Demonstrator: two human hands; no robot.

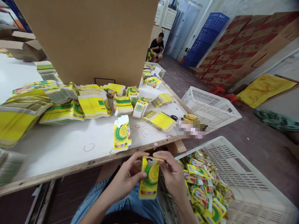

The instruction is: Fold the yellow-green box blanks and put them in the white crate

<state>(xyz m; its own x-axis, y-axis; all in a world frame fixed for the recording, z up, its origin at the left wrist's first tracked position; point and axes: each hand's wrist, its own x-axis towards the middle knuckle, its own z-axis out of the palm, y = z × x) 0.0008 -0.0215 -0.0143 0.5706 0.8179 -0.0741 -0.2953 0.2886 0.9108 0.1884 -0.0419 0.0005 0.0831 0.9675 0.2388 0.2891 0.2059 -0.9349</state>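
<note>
A small yellow and green printed carton (149, 182) is held upright above my lap, just off the table's front edge. My left hand (130, 172) grips its left side, thumb across the front and fingers at the top corner. At the upper right corner, my right hand (171, 168) pinches the top edge of the same carton. The carton's top has a cut-out notch. On the table edge beyond my hands stands another yellow carton (121, 135) with its white top flap raised.
Stacks of flat yellow cartons (93, 104) line the white table (70, 137) before a large cardboard box (93, 40). At right, a white crate (245, 161) holds many cartons (201, 186). Scissors (174, 117) and bananas (191, 117) lie near the table corner. A person (157, 46) sits far back.
</note>
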